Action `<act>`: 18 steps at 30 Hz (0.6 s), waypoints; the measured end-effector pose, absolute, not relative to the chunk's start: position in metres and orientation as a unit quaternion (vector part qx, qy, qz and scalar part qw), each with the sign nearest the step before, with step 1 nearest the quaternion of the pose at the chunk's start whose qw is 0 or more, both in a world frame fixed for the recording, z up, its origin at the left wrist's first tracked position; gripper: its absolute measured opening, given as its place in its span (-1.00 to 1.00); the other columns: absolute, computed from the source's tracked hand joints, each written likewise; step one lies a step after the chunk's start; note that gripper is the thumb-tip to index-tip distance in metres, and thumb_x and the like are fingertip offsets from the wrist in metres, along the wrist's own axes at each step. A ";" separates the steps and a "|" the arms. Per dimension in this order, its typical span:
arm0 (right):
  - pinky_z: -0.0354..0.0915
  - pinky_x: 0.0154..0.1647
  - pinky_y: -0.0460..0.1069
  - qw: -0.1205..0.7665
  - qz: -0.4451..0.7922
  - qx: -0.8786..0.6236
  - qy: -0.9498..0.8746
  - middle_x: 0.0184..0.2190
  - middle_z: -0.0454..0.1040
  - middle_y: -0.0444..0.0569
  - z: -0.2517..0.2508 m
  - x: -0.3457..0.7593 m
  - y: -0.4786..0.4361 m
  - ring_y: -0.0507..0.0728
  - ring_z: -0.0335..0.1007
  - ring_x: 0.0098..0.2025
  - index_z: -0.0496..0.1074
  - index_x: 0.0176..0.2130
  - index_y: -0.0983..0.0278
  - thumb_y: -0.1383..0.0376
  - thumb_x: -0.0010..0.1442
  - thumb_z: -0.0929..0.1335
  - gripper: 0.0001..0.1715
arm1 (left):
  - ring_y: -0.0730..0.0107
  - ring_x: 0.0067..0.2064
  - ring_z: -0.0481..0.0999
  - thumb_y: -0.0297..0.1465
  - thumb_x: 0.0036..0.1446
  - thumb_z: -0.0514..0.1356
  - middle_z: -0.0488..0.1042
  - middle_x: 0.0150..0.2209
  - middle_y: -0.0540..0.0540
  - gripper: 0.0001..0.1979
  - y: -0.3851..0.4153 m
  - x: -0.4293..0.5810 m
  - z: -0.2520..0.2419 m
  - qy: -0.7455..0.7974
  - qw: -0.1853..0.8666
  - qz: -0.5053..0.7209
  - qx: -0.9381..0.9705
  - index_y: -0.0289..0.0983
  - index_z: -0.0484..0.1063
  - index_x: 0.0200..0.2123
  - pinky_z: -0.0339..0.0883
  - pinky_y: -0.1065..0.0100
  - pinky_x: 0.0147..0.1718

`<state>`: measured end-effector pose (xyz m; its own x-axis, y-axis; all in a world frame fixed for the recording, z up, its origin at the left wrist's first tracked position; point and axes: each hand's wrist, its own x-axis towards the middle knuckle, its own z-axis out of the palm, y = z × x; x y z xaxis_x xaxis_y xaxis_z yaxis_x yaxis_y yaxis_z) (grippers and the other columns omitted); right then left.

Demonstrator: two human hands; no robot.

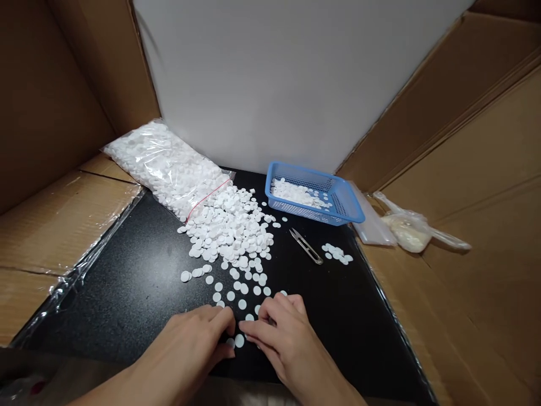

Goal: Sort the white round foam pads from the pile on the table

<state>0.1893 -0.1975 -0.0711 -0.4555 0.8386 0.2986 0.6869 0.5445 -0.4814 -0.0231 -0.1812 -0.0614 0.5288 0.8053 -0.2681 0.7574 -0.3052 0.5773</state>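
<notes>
Both hands rest on a black mat (139, 282) near its front edge. My left hand (194, 338) has its fingers curled together, thumb and forefinger pinched over a small white disc (239, 340). My right hand (283, 332) lies palm down, fingers bent and pressed on discs beside it. A heap of white discs (230, 231) spills from an open clear bag (164, 163) just beyond the hands, with loose ones scattered toward my fingers.
A blue basket (350, 206) holding some discs stands at the back right. Metal thread snips (306, 246) and a small cluster of discs (337, 254) lie in front of it. Plastic bags (408, 231) sit to the right. Cardboard walls surround the mat.
</notes>
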 end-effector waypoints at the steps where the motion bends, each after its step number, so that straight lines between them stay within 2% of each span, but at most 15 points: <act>1: 0.13 -0.30 0.02 0.253 0.140 -0.456 -0.842 -0.43 0.39 -0.16 -0.071 0.187 -0.197 0.09 0.28 -0.35 0.55 -0.25 0.11 0.45 0.26 0.42 -0.79 | 0.28 -0.30 0.51 -0.56 0.14 0.23 0.55 -0.32 0.05 -0.85 -0.181 -0.023 -0.062 0.485 0.332 0.033 0.808 -0.17 0.42 -0.30 0.08 0.35 -0.38; 5: 0.11 -0.25 0.04 0.255 0.138 -0.452 -0.843 -0.41 0.42 -0.17 -0.075 0.183 -0.195 0.09 0.28 -0.33 0.43 -0.36 0.20 0.49 0.22 0.42 -0.79 | 0.33 -0.36 0.48 -0.61 0.14 0.20 0.53 -0.36 0.06 -0.82 -0.179 -0.022 -0.059 0.473 0.324 0.021 0.819 -0.19 0.39 -0.34 0.07 0.37 -0.42; 11: 0.08 -0.29 0.05 0.328 0.106 -0.418 -0.840 -0.51 0.37 -0.17 -0.090 0.187 -0.210 0.08 0.21 -0.42 0.41 -0.38 0.21 0.39 0.38 0.28 -0.73 | 0.34 -0.45 0.34 -0.65 0.26 0.05 0.41 -0.47 0.03 -0.71 -0.178 -0.028 -0.062 0.359 0.186 0.148 0.902 -0.21 0.28 -0.44 0.03 0.34 -0.46; 14: 0.13 -0.29 0.04 0.334 0.162 -0.418 -0.829 -0.49 0.40 -0.17 -0.087 0.198 -0.217 0.07 0.26 -0.41 0.47 -0.32 0.19 0.34 0.40 0.30 -0.75 | 0.39 -0.45 0.37 -0.62 0.27 0.09 0.41 -0.48 0.06 -0.73 -0.178 -0.034 -0.061 0.351 0.221 0.138 0.900 -0.21 0.30 -0.45 0.07 0.38 -0.47; 18: 0.19 -0.24 0.04 0.336 0.209 -0.478 -0.784 -0.42 0.46 -0.17 -0.077 0.208 -0.209 0.08 0.35 -0.35 0.52 -0.22 0.15 0.37 0.38 0.34 -0.83 | 0.38 -0.37 0.49 -0.55 0.30 0.14 0.49 -0.38 0.05 -0.84 -0.177 -0.032 -0.058 0.395 0.280 0.099 0.869 -0.20 0.38 -0.33 0.16 0.41 -0.41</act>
